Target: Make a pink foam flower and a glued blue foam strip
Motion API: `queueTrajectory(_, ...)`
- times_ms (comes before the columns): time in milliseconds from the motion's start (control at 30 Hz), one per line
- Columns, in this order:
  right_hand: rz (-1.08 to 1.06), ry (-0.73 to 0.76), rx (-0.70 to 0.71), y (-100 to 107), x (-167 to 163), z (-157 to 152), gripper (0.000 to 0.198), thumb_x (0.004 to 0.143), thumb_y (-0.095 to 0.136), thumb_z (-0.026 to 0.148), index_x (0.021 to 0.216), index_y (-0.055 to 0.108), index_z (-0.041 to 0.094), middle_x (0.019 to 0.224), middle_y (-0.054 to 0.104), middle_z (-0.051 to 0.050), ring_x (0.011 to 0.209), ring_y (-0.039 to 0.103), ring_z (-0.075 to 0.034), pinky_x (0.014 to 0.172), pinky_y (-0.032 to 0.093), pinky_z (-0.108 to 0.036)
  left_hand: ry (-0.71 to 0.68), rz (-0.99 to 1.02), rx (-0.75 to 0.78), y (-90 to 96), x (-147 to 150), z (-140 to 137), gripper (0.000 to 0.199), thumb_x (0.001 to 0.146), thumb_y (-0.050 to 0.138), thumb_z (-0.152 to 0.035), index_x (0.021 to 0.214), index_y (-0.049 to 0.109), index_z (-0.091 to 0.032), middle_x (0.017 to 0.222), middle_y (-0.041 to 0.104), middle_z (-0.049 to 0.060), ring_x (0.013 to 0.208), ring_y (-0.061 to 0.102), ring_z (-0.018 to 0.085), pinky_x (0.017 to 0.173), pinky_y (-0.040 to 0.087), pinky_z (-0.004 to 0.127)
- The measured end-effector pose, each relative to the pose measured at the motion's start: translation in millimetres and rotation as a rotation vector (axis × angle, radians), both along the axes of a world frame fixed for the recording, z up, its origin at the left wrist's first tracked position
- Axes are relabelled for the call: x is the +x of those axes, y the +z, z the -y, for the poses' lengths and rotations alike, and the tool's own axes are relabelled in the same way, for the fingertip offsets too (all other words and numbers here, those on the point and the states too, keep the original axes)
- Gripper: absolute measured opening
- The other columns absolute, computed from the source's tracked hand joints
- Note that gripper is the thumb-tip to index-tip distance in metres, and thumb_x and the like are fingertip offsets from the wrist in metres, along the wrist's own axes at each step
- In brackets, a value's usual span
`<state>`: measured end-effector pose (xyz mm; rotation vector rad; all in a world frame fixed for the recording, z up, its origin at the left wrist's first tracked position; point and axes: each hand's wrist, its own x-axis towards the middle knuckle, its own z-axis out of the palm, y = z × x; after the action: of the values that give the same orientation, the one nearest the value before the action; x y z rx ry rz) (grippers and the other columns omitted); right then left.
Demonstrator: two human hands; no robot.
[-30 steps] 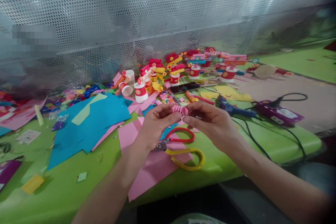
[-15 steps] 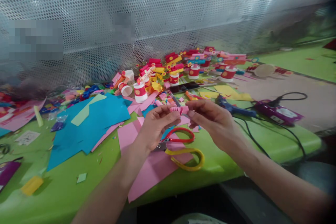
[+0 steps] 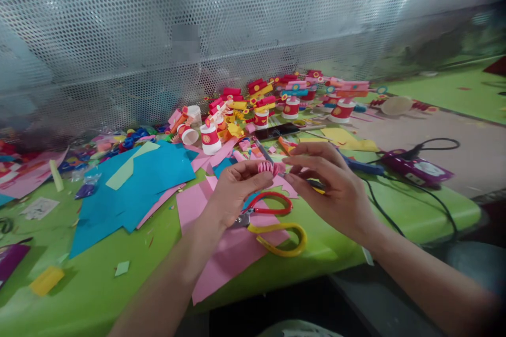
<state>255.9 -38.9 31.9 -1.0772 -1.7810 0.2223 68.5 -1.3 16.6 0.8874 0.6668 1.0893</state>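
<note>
A small pink accordion-folded paper strip (image 3: 266,168) is pinched between the thumb and fingers of my left hand (image 3: 237,189). My right hand (image 3: 330,184) is just right of the strip's loose end, its thumb and fingers parted and apparently holding nothing. Below the hands lie scissors (image 3: 272,225) with one red and one yellow handle loop. They rest on a sheet of pink paper (image 3: 221,268), their blades partly hidden by my left hand and wrist.
Blue paper sheets (image 3: 130,195) lie to the left. Red-and-white cup models (image 3: 211,139) with coloured paper rolls stand at the back before a perforated metal panel (image 3: 130,26). On the right are a glue gun (image 3: 361,166), a purple power strip (image 3: 419,167) and black cables (image 3: 381,210).
My right hand has let go of the strip's right end, and its fingers have spread apart. The left hand still holds the strip in nearly the same place.
</note>
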Motion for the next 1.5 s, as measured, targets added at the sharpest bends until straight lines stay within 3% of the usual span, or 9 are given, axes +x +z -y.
queueTrajectory(200,-0.037,-0.216,-0.04,-4,57,-3,0.014,0.093,0.066,0.03,0.106,0.071,0.026,0.116,0.064,-0.009,0.092,0.068,-0.02,0.072,0.059,-0.032,0.033,-0.003,-0.03,0.1,-2,-1,0.029,0.063,0.094,-0.024,0.085,0.078,-0.016,0.083,0.075,0.002,0.076,0.07,0.013,0.08,0.061,0.03)
queueTrajectory(333,0.374,-0.572,-0.164,-17,124,-18,0.019,0.094,0.06,0.027,0.109,0.07,0.021,0.11,0.07,-0.011,0.078,0.069,-0.017,0.072,0.054,-0.031,0.025,-0.029,-0.043,-0.7,-1,0,0.028,0.063,0.093,-0.023,0.084,0.078,-0.016,0.078,0.073,0.001,0.072,0.067,0.012,0.073,0.061,0.027)
queueTrajectory(433,0.513,-0.67,-0.223,-26,158,-31,0.02,0.093,0.057,0.026,0.106,0.071,0.019,0.113,0.07,-0.016,0.082,0.068,-0.023,0.073,0.048,-0.037,0.014,-0.034,-0.049,-2.4,1,1,0.027,0.062,0.094,-0.022,0.082,0.078,-0.016,0.074,0.071,0.0,0.069,0.065,0.01,0.071,0.06,0.025)
queueTrajectory(567,0.668,-0.629,-0.31,-32,170,-42,0.023,0.094,0.056,0.03,0.105,0.073,0.019,0.112,0.072,-0.018,0.08,0.066,-0.024,0.068,0.041,-0.037,0.032,-0.042,0.004,-6.5,1,-1,0.03,0.059,0.094,-0.018,0.085,0.079,-0.018,0.078,0.074,-0.001,0.071,0.067,0.01,0.073,0.058,0.024)
queueTrajectory(700,0.749,-0.567,-0.359,-37,170,-43,0.019,0.089,0.061,0.022,0.104,0.073,0.021,0.107,0.074,-0.018,0.084,0.067,-0.026,0.068,0.04,-0.038,0.075,-0.069,0.028,-10.7,-1,-5,0.03,0.061,0.094,-0.02,0.087,0.079,-0.018,0.084,0.077,0.002,0.075,0.07,0.012,0.076,0.058,0.026)
queueTrajectory(1133,0.724,-0.524,-0.363,-49,184,-54,0.036,0.087,0.057,0.017,0.122,0.066,0.019,0.107,0.073,-0.02,0.098,0.068,-0.031,0.079,0.044,-0.04,0.164,-0.067,0.079,-5.9,-3,-6,0.032,0.064,0.093,-0.024,0.092,0.078,-0.019,0.084,0.077,0.001,0.078,0.071,0.012,0.078,0.06,0.026)
queueTrajectory(1333,0.613,-0.578,-0.241,-42,190,-57,0.041,0.091,0.055,0.024,0.131,0.063,0.016,0.114,0.069,-0.026,0.104,0.064,-0.035,0.086,0.045,-0.045,0.193,0.04,0.058,-4.3,-3,-8,0.031,0.065,0.092,-0.02,0.093,0.078,-0.019,0.082,0.077,0.0,0.075,0.071,0.01,0.075,0.061,0.023)
queueTrajectory(1433,0.429,-0.51,-0.148,-29,181,-47,0.049,0.086,0.059,0.03,0.132,0.06,0.016,0.117,0.069,-0.019,0.103,0.065,-0.029,0.084,0.049,-0.039,0.166,0.089,0.007,-5.5,-2,-8,0.032,0.065,0.093,-0.019,0.093,0.078,-0.017,0.08,0.076,-0.001,0.074,0.071,0.01,0.075,0.061,0.022)
queueTrajectory(1500,0.113,-0.413,-0.176,-19,163,-31,0.043,0.08,0.068,0.043,0.116,0.067,0.02,0.094,0.071,-0.008,0.08,0.064,-0.023,0.069,0.05,-0.035,0.16,0.097,-0.002,-7.1,-2,-9,0.032,0.065,0.093,-0.019,0.093,0.077,-0.016,0.083,0.076,0.0,0.076,0.071,0.01,0.078,0.061,0.023)
